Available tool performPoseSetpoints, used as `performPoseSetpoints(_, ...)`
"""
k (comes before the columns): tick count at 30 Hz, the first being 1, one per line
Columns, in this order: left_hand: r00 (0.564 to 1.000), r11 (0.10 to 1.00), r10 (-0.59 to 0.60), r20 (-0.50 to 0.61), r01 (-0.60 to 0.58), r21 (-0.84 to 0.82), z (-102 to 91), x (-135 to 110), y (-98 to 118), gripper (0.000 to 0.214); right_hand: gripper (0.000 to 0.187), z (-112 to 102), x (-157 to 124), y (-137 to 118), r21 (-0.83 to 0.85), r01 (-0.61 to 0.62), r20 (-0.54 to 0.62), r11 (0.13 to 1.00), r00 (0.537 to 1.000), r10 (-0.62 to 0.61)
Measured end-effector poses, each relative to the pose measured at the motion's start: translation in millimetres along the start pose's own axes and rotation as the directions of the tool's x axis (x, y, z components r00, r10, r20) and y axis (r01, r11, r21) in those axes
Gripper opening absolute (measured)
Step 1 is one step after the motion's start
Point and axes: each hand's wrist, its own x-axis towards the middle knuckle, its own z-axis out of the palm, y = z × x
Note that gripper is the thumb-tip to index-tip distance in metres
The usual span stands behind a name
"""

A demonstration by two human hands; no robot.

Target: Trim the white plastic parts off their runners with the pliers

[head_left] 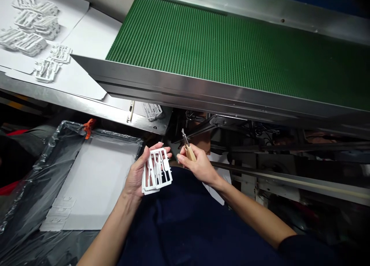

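My left hand [136,173] is closed on white plastic frames [158,169], at least two of them overlapping, with narrow slots and small stubs along one edge. Its thumb lies on the left side and its fingers show behind and through the gaps. Just to the right, apart from the frames, my right hand [199,165] grips a pair of small nippers [189,150] with tan handles. Their thin metal jaws point up and away from me. How far the jaws are parted is too small to tell.
A green ribbed conveyor belt [196,39] with metal side rails [173,75] crosses ahead. White frames lie in stacks [34,23] at upper left and in a small pile [152,111] on the metal table corner. A plastic-lined box [31,181] with an orange clamp [89,128] stands at left.
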Motion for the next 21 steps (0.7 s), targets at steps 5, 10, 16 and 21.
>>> performPoseSetpoints(5, 1.000, 1.000, 0.015, -0.002, -0.015, -0.017, -0.8, 0.3, 0.2, 0.031, 0.018, 10.5, -7.9, 1.0, 0.116, -0.024, 0.060, 0.993, 0.998, 0.017)
performPoseSetpoints(10, 0.998, 0.997, 0.035, 0.050, -0.031, -0.071, -3.3, -0.1, -1.1, 0.033, 0.020, 19.9, -12.9, 0.3, 0.118, -0.025, 0.098, 0.993, 0.995, 0.014)
performPoseSetpoints(16, 0.999, 0.994, 0.036, 0.041, -0.032, -0.107, -8.3, 1.3, -1.0, 0.036, 0.019, 25.3, -11.5, -0.1, 0.114, -0.030, 0.094, 0.993, 0.995, 0.020)
performPoseSetpoints(21, 0.998, 0.993, 0.044, 0.055, -0.037, -0.116, -9.1, 5.1, -0.9, 0.037, 0.018, 28.4, -9.2, 0.6, 0.100, -0.017, 0.095, 0.995, 0.995, 0.008)
